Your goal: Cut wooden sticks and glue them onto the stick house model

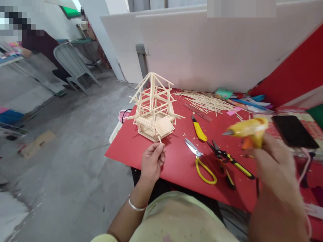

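My left hand [153, 159] is closed at the table's front left, pinching a small panel of thin wooden sticks [164, 126] by a stick that juts from its lower edge. Just behind, and partly covered by the panel, stands a pagoda-like stick model [152, 104] with a pointed open roof frame. My right hand [274, 164] is wrapped round a yellow glue gun [248, 129] above the table's right side. Its nozzle points left, and motion blurs it a little. Whether the panel touches the model I cannot tell.
On the red table [174, 164] lie scissors [202, 163], a yellow cutter knife [199, 130], pliers [227, 158], a ruler [198, 112] and a pile of loose sticks [207, 101]. A phone [294, 131] rests at right. A white board [202, 50] rises behind. Another person sits far left.
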`<state>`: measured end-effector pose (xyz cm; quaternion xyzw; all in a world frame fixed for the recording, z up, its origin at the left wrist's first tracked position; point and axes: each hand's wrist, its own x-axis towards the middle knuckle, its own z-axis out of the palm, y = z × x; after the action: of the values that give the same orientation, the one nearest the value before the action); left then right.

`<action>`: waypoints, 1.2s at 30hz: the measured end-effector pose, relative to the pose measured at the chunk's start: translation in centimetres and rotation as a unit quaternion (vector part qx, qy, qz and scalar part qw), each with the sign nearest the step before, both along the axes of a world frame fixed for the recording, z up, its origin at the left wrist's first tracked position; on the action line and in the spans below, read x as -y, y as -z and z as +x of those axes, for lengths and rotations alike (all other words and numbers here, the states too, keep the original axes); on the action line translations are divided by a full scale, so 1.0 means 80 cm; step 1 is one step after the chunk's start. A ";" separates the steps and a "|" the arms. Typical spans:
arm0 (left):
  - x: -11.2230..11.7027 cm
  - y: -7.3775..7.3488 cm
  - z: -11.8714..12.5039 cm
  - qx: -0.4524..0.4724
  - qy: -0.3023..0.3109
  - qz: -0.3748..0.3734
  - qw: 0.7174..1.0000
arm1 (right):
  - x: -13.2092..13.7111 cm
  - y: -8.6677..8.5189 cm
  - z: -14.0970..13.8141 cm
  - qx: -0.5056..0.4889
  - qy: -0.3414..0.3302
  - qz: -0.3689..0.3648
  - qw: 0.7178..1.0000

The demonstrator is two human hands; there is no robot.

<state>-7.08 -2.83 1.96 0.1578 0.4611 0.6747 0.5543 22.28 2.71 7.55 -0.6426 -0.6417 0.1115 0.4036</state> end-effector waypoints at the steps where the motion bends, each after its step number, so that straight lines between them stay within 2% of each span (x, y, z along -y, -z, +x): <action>1: 0.001 0.000 0.000 0.003 0.003 -0.002 1.000 | -0.004 -0.014 -0.028 -0.011 -0.063 -0.021 0.998; 3: 0.003 0.000 0.000 0.008 0.005 -0.007 1.000 | -0.013 -0.032 -0.080 0.041 -0.108 -0.022 0.993; 6: 0.007 0.002 -0.003 0.005 0.004 -0.008 1.000 | -0.025 -0.039 -0.139 0.152 -0.077 0.083 0.982; 10: 0.005 0.005 -0.008 -0.003 -0.001 -0.008 1.000 | -0.039 -0.030 -0.174 0.242 -0.058 0.177 0.952; 14: 0.000 0.006 -0.007 0.005 0.002 -0.017 1.000 | -0.047 -0.025 -0.184 0.302 -0.072 0.192 0.931; 20: -0.005 0.005 -0.007 0.016 0.008 -0.020 1.000 | -0.052 -0.025 -0.190 0.329 -0.079 0.198 0.920; 29: -0.004 0.010 -0.008 0.007 -0.006 -0.032 0.999 | -0.055 -0.020 -0.188 0.323 -0.089 0.180 0.925; 36: -0.013 0.005 -0.012 0.009 -0.009 -0.032 0.999 | -0.052 -0.022 -0.189 0.326 -0.080 0.183 0.924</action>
<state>-8.03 -1.76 1.59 0.1297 0.4786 0.6659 0.5574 7.12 6.84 9.33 -0.5044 -0.7965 -0.1919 0.2725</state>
